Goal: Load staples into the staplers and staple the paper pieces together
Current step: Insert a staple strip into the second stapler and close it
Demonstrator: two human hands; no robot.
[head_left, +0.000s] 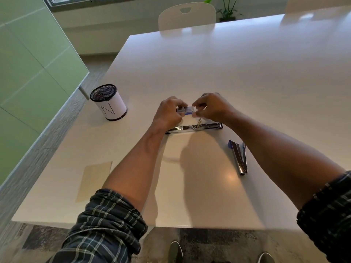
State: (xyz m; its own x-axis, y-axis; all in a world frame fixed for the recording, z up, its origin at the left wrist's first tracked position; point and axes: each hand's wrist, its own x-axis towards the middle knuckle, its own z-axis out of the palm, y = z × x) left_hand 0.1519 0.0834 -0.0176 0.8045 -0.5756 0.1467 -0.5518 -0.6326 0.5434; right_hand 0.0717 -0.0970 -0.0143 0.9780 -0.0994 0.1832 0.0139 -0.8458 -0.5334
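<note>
staple box (187,111) between both hands' fingers (196,106)

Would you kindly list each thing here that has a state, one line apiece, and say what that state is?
Staple box: held off the table, pinched at both ends.
Left hand: grips the box.
Right hand: grips the box.
Long stapler: swung open flat on the table.
Small stapler: partly open, untouched.
Paper: flat, unstapled.
Mesh cup: upright.

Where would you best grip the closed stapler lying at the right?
Probably mid-body, from above, pinching across its narrow sides. The closed stapler lies flat and clear of the right hand, long axis running away from the person, so its long sides look free.
</note>
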